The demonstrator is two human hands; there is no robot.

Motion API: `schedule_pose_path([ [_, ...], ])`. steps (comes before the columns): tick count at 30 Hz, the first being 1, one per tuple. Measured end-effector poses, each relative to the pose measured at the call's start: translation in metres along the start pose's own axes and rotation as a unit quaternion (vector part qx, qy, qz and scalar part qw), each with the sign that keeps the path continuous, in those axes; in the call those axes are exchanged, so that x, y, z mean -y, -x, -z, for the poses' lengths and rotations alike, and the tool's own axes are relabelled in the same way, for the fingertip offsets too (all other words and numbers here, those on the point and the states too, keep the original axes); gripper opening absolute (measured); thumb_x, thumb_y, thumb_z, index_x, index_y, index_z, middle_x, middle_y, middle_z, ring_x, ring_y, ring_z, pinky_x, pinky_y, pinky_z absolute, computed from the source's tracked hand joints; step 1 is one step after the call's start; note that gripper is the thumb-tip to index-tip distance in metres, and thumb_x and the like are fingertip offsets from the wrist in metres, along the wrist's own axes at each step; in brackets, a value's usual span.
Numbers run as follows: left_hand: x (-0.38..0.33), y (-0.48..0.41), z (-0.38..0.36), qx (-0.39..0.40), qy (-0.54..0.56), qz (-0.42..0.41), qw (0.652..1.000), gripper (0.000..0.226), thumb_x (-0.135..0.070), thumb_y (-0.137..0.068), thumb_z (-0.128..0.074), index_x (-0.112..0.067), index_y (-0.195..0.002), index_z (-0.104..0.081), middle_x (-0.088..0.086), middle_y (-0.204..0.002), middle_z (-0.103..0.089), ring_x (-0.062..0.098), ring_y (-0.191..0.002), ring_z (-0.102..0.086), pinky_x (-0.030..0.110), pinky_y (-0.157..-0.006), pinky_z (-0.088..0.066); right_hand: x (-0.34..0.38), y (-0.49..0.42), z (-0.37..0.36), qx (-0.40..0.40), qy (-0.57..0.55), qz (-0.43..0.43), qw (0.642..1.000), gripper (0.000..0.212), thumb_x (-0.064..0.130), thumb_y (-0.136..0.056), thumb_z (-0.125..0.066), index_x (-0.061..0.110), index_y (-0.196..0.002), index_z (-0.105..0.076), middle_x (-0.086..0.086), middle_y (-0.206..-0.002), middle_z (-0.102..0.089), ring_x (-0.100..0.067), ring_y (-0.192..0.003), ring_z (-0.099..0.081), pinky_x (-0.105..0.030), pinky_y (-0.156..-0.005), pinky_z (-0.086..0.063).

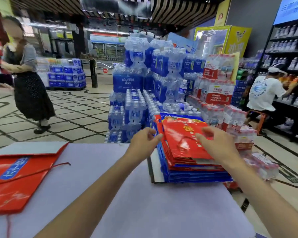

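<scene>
Over the pale lilac tabletop (144, 203), both hands hang loosely curled, holding nothing. The glossy red flat paper bag (182, 134) topping the red-and-blue bag stack (196, 176) lies just right of your left hand (144, 140) fingertips and beneath your right hand (212, 143) fingers. Pinch only its near edge; lift slowly.

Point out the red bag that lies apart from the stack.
The lone red bag on the left, blue label showing; the others are piled in the stack.

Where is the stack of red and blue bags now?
In the head view, the stack of bags lies at the far right of the table, left hand at its edge, right hand over it, water packs behind.
</scene>
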State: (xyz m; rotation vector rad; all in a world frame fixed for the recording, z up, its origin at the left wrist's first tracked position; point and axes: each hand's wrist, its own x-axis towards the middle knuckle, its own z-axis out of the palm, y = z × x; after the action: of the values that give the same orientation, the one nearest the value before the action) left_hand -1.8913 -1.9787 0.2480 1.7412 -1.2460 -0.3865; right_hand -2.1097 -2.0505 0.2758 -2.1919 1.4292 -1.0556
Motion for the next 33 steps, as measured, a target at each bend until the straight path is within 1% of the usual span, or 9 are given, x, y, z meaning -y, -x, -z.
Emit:
schedule_pose_path([
  [5,0.049,0.019,0.102,-0.063,-0.070,0.008,0.995,0.017,-0.032,-0.092,-0.060,-0.020,-0.103,-0.066,-0.006,-0.096,-0.067,0.012,-0.086,-0.063,0.025,-0.072,-0.047,0.096,0.023,-0.092,0.075,-0.066,0.113,0.989,0.028,0.036,-0.088,-0.067,0.011,-0.099,-0.070,-0.002,-0.089,-0.070,-0.022,-0.086,-0.064,-0.039,-0.081,-0.051],
  [8,0.091,0.041,0.164,-0.116,-0.099,0.066,0.986,0.010,-0.028,-0.091,-0.061,-0.021,-0.097,-0.066,-0.006,-0.093,-0.067,0.014,-0.085,-0.064,0.023,-0.066,-0.044,0.156,0.049,-0.150,0.151,-0.096,0.124,0.976,0.031,0.037,-0.089,-0.064,0.012,-0.106,-0.068,-0.001,-0.096,-0.070,-0.020,-0.093,-0.063,-0.032,-0.082,-0.049],
  [11,0.134,0.066,0.220,-0.179,-0.147,0.115,0.966,0.006,-0.022,-0.090,-0.062,-0.020,-0.091,-0.068,-0.004,-0.086,-0.067,0.018,-0.086,-0.064,0.025,-0.074,-0.042,0.204,0.082,-0.206,0.245,-0.129,0.122,0.953,0.040,0.042,-0.091,-0.062,0.017,-0.122,-0.063,0.001,-0.109,-0.067,-0.017,-0.104,-0.060,-0.029,-0.090,-0.046],
  [14,0.177,0.099,0.263,-0.206,-0.175,0.174,0.947,0.007,-0.022,-0.090,-0.060,-0.018,-0.090,-0.066,-0.006,-0.079,-0.063,0.014,-0.080,-0.062,0.016,-0.063,-0.038,0.239,0.112,-0.252,0.319,-0.134,0.118,0.931,0.038,0.040,-0.089,-0.062,0.018,-0.120,-0.062,0.000,-0.108,-0.068,-0.020,-0.108,-0.059,-0.027,-0.085,-0.043],
  [16,0.206,0.119,0.285,-0.232,-0.187,0.213,0.931,0.013,-0.027,-0.090,-0.060,-0.018,-0.095,-0.068,-0.004,-0.087,-0.065,0.018,-0.090,-0.063,0.023,-0.071,-0.043,0.254,0.128,-0.278,0.349,-0.135,0.107,0.921,0.035,0.038,-0.089,-0.062,0.016,-0.116,-0.062,0.000,-0.104,-0.065,-0.022,-0.105,-0.060,-0.027,-0.081,-0.044],
  [19,0.244,0.146,0.311,-0.290,-0.237,0.272,0.886,0.030,-0.040,-0.088,-0.061,-0.018,-0.108,-0.067,0.005,-0.109,-0.067,0.027,-0.105,-0.060,0.035,-0.086,-0.046,0.266,0.149,-0.310,0.351,-0.120,0.083,0.925,0.041,0.043,-0.089,-0.060,0.013,-0.116,-0.059,-0.006,-0.112,-0.064,-0.026,-0.107,-0.059,-0.033,-0.090,-0.047],
  [22,0.273,0.168,0.321,-0.284,-0.293,0.336,0.849,0.054,-0.056,-0.086,-0.059,-0.011,-0.118,-0.059,0.015,-0.119,-0.060,0.034,-0.110,-0.056,0.041,-0.091,-0.047,0.268,0.166,-0.333,0.308,-0.045,0.084,0.947,0.047,0.049,-0.090,-0.054,0.014,-0.122,-0.054,-0.008,-0.124,-0.060,-0.029,-0.116,-0.053,-0.038,-0.097,-0.041],
  [27,0.290,0.173,0.321,-0.244,-0.268,0.360,0.859,0.051,-0.066,-0.086,-0.051,-0.015,-0.090,-0.056,0.009,-0.097,-0.065,0.028,-0.084,-0.059,0.034,-0.070,-0.045,0.275,0.181,-0.342,0.262,0.013,0.094,0.960,0.045,0.044,-0.094,-0.050,0.017,-0.130,-0.048,-0.004,-0.132,-0.052,-0.026,-0.123,-0.044,-0.039,-0.097,-0.034],
  [33,0.284,0.166,0.314,-0.305,-0.235,0.328,0.863,0.053,-0.057,-0.084,-0.063,-0.009,-0.107,-0.057,0.010,-0.105,-0.064,0.032,-0.097,-0.060,0.034,-0.075,-0.043,0.277,0.175,-0.340,0.271,-0.188,-0.043,0.943,0.048,0.019,-0.088,-0.061,0.018,-0.134,-0.047,-0.007,-0.131,-0.047,-0.030,-0.112,-0.056,-0.039,-0.099,-0.045],
])
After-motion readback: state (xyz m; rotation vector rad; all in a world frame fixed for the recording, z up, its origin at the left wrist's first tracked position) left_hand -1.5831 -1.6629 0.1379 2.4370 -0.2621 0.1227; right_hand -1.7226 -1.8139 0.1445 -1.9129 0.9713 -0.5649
